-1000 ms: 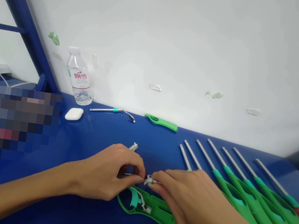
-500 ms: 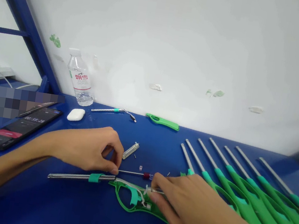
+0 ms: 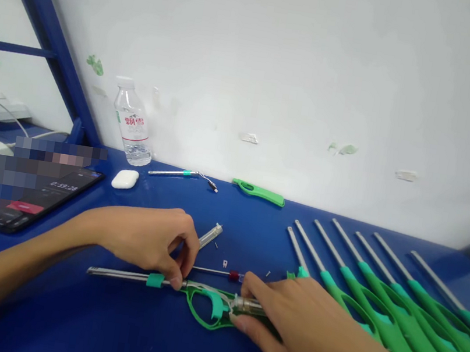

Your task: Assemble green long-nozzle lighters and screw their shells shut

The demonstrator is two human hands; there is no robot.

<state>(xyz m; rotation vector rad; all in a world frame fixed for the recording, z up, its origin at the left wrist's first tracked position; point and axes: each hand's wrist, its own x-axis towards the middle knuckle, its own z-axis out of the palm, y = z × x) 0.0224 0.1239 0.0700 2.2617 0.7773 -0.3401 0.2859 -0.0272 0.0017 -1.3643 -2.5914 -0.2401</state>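
In front of me lies an opened green lighter handle shell (image 3: 193, 315) with a teal trigger (image 3: 218, 306) and thin wires inside. A metal lighter tube (image 3: 123, 274) with a teal collar (image 3: 154, 280) extends leftward from it. My left hand (image 3: 152, 240) is closed, thumb and finger pinching the tube's inner end where it meets the shell. With its fingers closed around a clear fuel tank (image 3: 245, 305), my right hand (image 3: 288, 319) is at the shell's right part, which it mostly hides. Just behind both lies a screwdriver (image 3: 232, 275) with a red-and-clear handle.
Several assembled green lighters (image 3: 390, 317) lie at right. Behind my hands are another clear tank (image 3: 210, 236), a tiny white part (image 3: 225, 263) and small screws (image 3: 268, 273). Farther back are a green shell (image 3: 259, 192), a wired tube (image 3: 173, 173), white case (image 3: 125, 179), bottle (image 3: 134, 125) and phone (image 3: 48, 201).
My left fingers have moved down onto the tube's inner end, which now meets the shell. My right hand has brought the fuel tank into line over the shell. The view has shifted slightly.
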